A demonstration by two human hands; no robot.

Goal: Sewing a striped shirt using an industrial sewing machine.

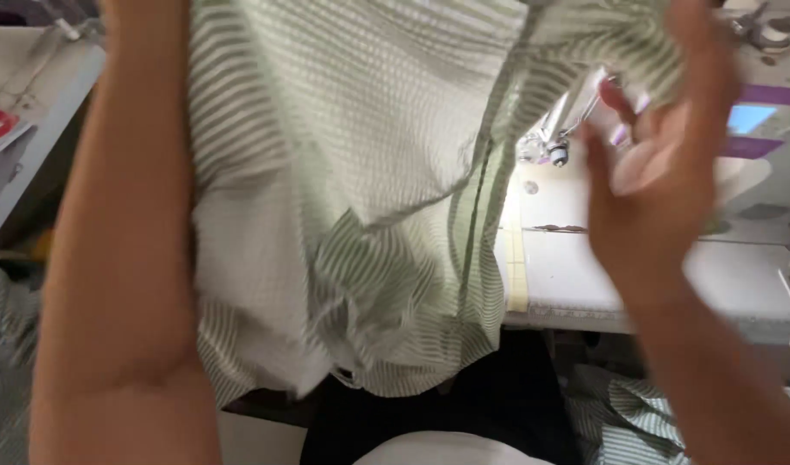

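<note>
A green-and-white striped garment [360,189] hangs in front of me, held up high and filling the middle of the view. My left arm [128,224] rises along its left edge; the hand itself is cut off by the top of the frame. My right hand [662,164] is raised at the garment's upper right corner, fingers curled and pinching the cloth near the top edge. The fabric folds and drapes down to about lap height. Behind it a sewing machine's needle area [554,142] shows beside my right hand.
A white sewing machine table [584,267] lies behind the cloth, with the machine body [765,103] at the upper right. More striped fabric [619,422] is piled at the lower right and at the far left [3,344]. A grey surface [33,77] stands at the upper left.
</note>
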